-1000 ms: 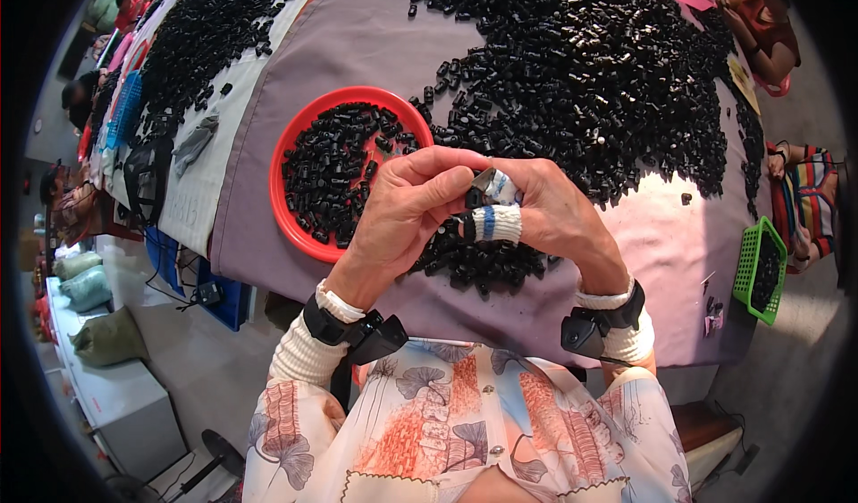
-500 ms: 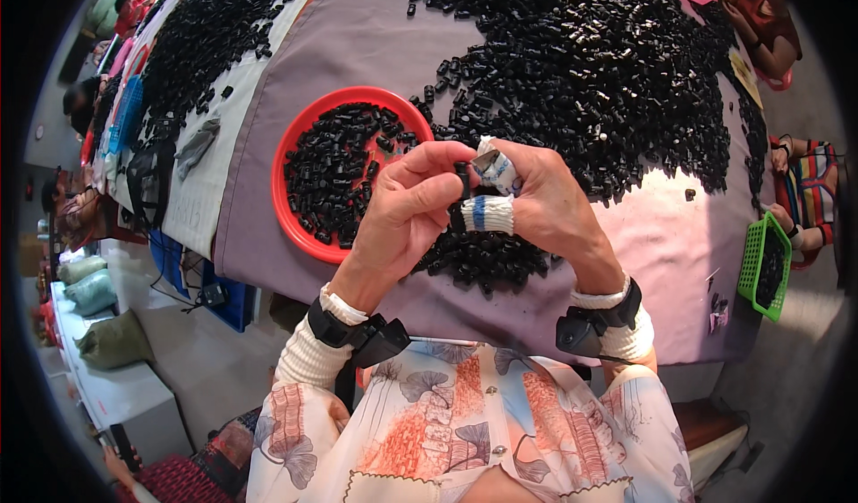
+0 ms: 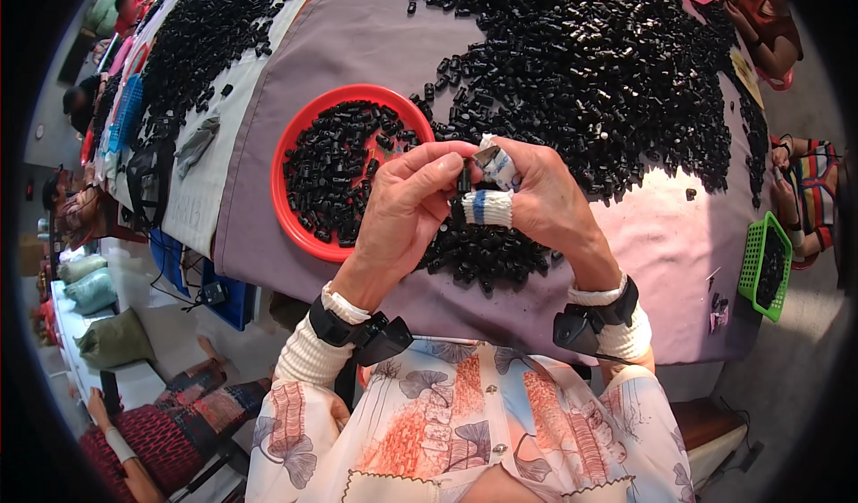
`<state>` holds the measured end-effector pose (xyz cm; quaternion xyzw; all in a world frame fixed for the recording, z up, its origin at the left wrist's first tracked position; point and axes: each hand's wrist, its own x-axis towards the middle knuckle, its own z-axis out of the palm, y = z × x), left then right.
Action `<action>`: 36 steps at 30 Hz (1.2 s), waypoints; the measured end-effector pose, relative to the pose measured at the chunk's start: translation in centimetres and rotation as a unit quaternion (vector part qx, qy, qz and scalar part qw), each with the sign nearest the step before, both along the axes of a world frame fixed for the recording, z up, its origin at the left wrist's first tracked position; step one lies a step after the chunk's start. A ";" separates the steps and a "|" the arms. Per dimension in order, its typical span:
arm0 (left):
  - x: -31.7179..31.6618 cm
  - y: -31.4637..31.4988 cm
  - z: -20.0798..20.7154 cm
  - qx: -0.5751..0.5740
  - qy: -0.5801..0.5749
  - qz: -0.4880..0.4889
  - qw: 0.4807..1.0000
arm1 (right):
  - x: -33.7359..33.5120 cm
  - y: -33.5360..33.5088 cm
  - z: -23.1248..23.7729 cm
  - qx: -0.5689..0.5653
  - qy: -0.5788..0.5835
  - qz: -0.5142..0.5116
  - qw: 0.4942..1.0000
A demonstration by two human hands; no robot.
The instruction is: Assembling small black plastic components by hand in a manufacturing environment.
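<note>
Between the thumb and fingers of my left hand [image 3: 399,197] is a small black cylindrical piece [image 3: 464,179], held upright. My right hand [image 3: 552,190], with white and blue wraps on its fingers, grips a small metal blade [image 3: 486,155] whose tip is close to the piece's top; whether they touch I cannot tell. A round red tray [image 3: 325,251] full of similar black pieces stands left of my left hand. Beneath my hands is a small heap of black pieces [image 3: 490,257], and a wide pile [image 3: 590,83] spreads beyond them.
A mauve cloth [image 3: 349,38] covers the table. Another pile of black pieces [image 3: 206,33] covers the pale table section at left. A green basket [image 3: 749,275] stands at the right edge. Other people sit at the right and left; one at lower left holds a dark phone-like object [image 3: 111,392].
My left thumb has shifted up over the black piece, and the blade has tilted beside it. At lower left, a person has come further into view.
</note>
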<state>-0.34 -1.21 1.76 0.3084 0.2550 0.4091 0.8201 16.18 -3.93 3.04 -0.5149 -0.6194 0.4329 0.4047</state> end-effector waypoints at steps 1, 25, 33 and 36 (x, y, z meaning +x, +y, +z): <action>0.0 0.0 0.0 -0.006 -0.008 -0.005 1.000 | 0.0 0.0 0.0 0.000 0.000 0.000 1.000; -0.4 -0.1 -0.4 0.057 0.006 -0.007 0.998 | 0.1 0.2 0.0 -0.025 -0.048 0.072 0.996; -4.8 2.2 -1.3 0.180 0.303 0.123 0.928 | 2.7 0.7 0.2 -0.021 0.018 -0.026 0.999; -5.7 2.3 -2.1 0.236 0.407 0.145 0.870 | 4.2 0.4 -0.1 -0.027 0.030 -0.061 0.997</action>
